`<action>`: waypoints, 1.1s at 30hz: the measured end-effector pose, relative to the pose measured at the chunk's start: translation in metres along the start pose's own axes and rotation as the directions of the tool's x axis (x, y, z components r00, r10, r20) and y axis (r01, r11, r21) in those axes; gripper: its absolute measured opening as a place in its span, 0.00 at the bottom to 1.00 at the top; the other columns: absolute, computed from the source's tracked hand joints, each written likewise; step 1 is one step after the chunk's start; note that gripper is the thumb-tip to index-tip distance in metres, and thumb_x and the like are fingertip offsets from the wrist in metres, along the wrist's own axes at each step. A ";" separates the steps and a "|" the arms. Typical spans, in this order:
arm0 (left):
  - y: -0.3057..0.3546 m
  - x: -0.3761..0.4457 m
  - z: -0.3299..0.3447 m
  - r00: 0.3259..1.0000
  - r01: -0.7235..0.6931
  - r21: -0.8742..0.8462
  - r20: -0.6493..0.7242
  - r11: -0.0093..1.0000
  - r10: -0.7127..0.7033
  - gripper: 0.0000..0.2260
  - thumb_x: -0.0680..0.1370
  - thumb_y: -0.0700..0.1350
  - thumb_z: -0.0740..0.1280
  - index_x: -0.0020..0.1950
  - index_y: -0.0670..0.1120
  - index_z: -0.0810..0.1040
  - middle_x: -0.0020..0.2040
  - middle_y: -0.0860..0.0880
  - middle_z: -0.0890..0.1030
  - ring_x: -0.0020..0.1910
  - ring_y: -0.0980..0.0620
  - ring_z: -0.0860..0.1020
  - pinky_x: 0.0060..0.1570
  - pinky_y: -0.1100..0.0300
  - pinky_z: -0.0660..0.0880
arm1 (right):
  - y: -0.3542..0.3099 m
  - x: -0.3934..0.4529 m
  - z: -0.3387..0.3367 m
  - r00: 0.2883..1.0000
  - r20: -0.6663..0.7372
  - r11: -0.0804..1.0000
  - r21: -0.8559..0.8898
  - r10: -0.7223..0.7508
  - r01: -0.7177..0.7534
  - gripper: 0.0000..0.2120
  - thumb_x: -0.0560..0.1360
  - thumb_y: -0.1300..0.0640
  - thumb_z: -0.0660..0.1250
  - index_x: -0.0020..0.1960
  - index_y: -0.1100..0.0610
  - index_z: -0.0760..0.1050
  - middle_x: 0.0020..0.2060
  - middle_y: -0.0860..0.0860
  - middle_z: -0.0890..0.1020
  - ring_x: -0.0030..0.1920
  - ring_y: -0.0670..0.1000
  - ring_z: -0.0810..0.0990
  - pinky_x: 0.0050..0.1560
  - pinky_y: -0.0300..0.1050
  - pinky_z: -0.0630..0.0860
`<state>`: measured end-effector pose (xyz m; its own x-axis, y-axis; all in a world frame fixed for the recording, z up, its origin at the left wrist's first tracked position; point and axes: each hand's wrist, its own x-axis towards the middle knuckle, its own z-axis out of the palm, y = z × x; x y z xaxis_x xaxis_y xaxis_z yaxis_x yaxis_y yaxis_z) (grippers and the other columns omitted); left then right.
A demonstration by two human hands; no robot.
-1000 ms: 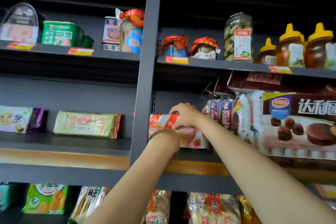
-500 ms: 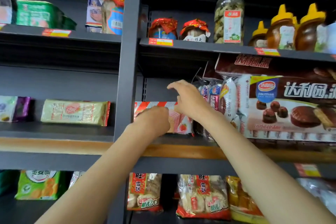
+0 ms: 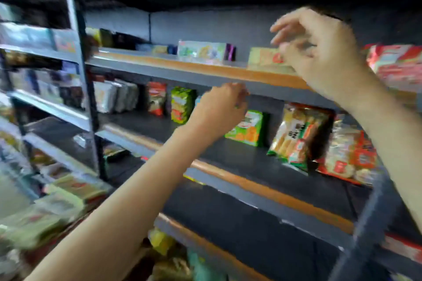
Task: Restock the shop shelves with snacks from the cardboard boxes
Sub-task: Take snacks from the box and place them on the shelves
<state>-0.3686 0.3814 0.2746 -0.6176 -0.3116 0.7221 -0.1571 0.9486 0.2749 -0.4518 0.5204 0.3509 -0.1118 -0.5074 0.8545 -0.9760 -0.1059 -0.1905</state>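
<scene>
Shelves (image 3: 228,74) of dark metal with orange front strips fill the blurred view, snack packs standing upright along them, faces outward so shoppers can read them. A rice-cracker bag (image 3: 299,134) leans near the middle shelf's right end, a green packet (image 3: 247,128) just beside it. The right hand (image 3: 319,57) hovers before the upper shelf's front edge, fingers spread loosely, holding nothing. The left hand (image 3: 219,107), lower, has curled fingers; whether it holds anything cannot be told. No cardboard box shows.
</scene>
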 end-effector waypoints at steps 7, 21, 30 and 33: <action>-0.255 -0.165 -0.023 0.724 0.414 0.409 0.394 0.813 -0.567 0.12 0.78 0.42 0.58 0.55 0.40 0.78 0.52 0.43 0.80 0.54 0.45 0.78 0.54 0.55 0.75 | -0.028 -0.026 0.281 0.693 0.718 0.995 0.008 0.061 -0.095 0.18 0.74 0.60 0.66 0.63 0.57 0.71 0.54 0.53 0.76 0.48 0.51 0.76 0.52 0.43 0.71; -0.490 -0.290 -0.100 0.303 0.807 0.450 0.240 0.383 -0.922 0.12 0.76 0.39 0.61 0.58 0.43 0.79 0.56 0.46 0.81 0.53 0.47 0.79 0.51 0.62 0.72 | -0.058 -0.055 0.672 0.172 0.977 0.936 -0.061 0.127 -0.348 0.35 0.75 0.46 0.66 0.73 0.61 0.56 0.69 0.51 0.65 0.70 0.54 0.65 0.63 0.45 0.65; -0.554 -0.292 -0.082 0.256 0.847 0.397 0.280 0.354 -0.925 0.14 0.78 0.39 0.60 0.63 0.43 0.73 0.59 0.46 0.79 0.53 0.48 0.79 0.53 0.60 0.74 | -0.062 -0.085 0.742 0.064 0.946 0.918 -0.291 0.319 -0.271 0.51 0.69 0.44 0.72 0.76 0.59 0.40 0.74 0.61 0.54 0.73 0.62 0.55 0.69 0.56 0.60; -0.561 -0.279 -0.081 0.355 0.799 0.400 0.290 0.450 -0.889 0.22 0.76 0.40 0.63 0.70 0.43 0.64 0.66 0.44 0.72 0.60 0.47 0.74 0.59 0.57 0.71 | -0.069 -0.065 0.730 0.173 0.929 0.910 -0.262 0.328 -0.320 0.48 0.66 0.41 0.73 0.73 0.58 0.50 0.68 0.62 0.61 0.68 0.63 0.59 0.65 0.56 0.65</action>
<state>-0.0454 -0.0677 -0.0299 -0.3031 -0.9373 -0.1719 -0.8720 0.2000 0.4468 -0.2405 -0.0636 -0.0448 -0.1656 -0.9168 -0.3634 -0.9017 0.2900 -0.3207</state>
